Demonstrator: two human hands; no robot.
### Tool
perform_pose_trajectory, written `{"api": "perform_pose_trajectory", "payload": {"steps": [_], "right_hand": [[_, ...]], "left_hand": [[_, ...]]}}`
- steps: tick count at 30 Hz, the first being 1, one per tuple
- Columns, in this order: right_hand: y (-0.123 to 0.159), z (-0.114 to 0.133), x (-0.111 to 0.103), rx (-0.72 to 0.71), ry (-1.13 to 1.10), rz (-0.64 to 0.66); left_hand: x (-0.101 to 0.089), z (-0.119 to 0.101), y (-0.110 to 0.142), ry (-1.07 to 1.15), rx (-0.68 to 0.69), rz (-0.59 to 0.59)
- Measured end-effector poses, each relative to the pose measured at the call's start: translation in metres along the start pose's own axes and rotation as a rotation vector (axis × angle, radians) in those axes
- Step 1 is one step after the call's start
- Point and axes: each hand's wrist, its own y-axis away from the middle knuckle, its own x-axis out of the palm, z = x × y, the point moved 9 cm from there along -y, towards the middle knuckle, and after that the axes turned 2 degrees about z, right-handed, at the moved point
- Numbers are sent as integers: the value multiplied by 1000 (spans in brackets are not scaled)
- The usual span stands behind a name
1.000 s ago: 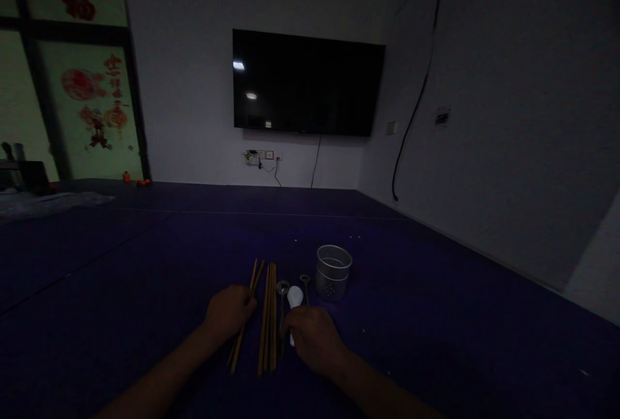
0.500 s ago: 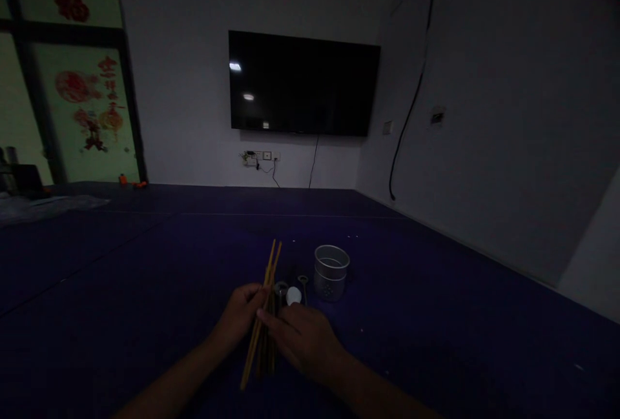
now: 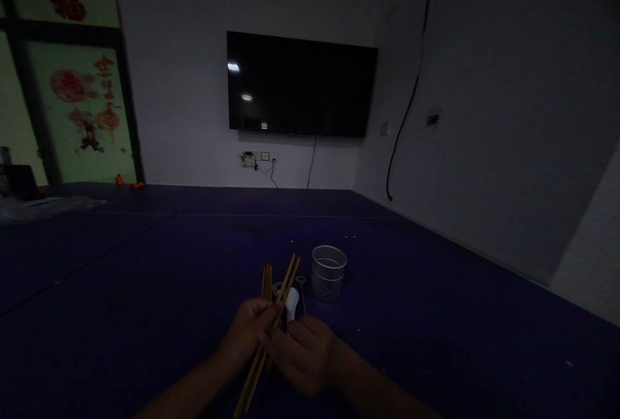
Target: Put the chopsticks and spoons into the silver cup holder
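My left hand is closed around a pair of wooden chopsticks, which slant up to the right. From the right, my right hand pinches the same pair lower down. Beneath them, more chopsticks lie in a bundle on the dark blue surface. A white spoon rests just beyond my fingers, partly covered by the chopsticks. Beside it lies a thin metal utensil with a ring-like end, and another round metal end shows behind the chopsticks. An open metal cylinder with small holes stands upright to the right.
The dark blue surface runs back to the wall. Clear plastic wrapping and small orange objects lie at the far left. A television hangs on the wall, and a black cable dangles at the right.
The held chopsticks have moved right, away from the bundle, and tilt more to the right. Both hands have come slightly nearer to me, uncovering more of the white spoon.
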Motion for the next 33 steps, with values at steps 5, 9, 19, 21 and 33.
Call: {"api": "perform_pose_trajectory", "payload": {"steps": [5, 9, 19, 21, 33], "right_hand": [[0, 1, -1, -16, -24, -34], [-2, -2, -10, -39, 35, -55], [27, -89, -66, 446, 207, -370], [43, -113, -79, 649, 275, -501], [122, -184, -45, 1435, -292, -648]], "left_hand": [[-1, 2, 5, 175, -45, -34], [6, -3, 5, 275, -37, 46], [-47, -34, -15, -865, 276, -175], [-52, -33, -18, -931, 264, -193], [-41, -23, -18, -1072, 151, -100]]}}
